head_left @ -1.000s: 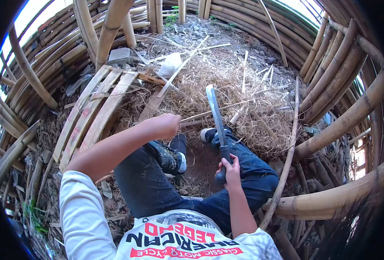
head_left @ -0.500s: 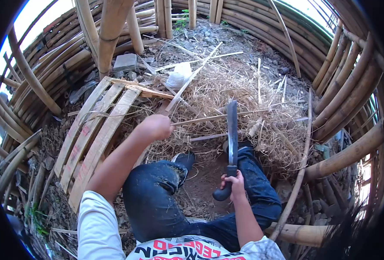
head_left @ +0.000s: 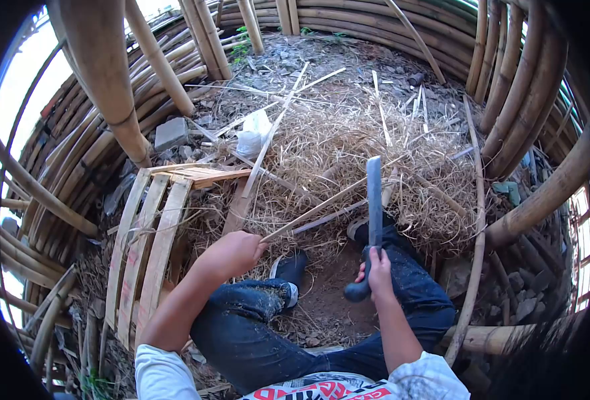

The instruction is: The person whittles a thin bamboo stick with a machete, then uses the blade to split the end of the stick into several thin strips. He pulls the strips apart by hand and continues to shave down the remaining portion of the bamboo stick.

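Note:
My left hand [head_left: 239, 252] is closed on the near end of a thin bamboo strip [head_left: 328, 202], which slants up to the right over the shavings. In my right hand [head_left: 378, 275] is a machete [head_left: 375, 200], gripped by its dark handle with the broad blade pointing away from me. The blade overlaps the strip partway along it in this view. Below both hands are my legs in dark jeans [head_left: 251, 333], bent at the knees. A heap of curly bamboo shavings [head_left: 335, 143] spreads beyond my feet.
A slatted wooden crate [head_left: 165, 233] stands on the left. Behind it lie a grey block [head_left: 171, 133] and a white plastic bag [head_left: 253, 132]. Several loose strips cross the ground. Thick bamboo poles [head_left: 95, 73] rise at the left, and a long thin pole [head_left: 476, 247] lies along the right.
The view has shifted. My left hand is lower in the picture, and the strip now tilts more steeply up to the right. The machete is still upright in my right hand.

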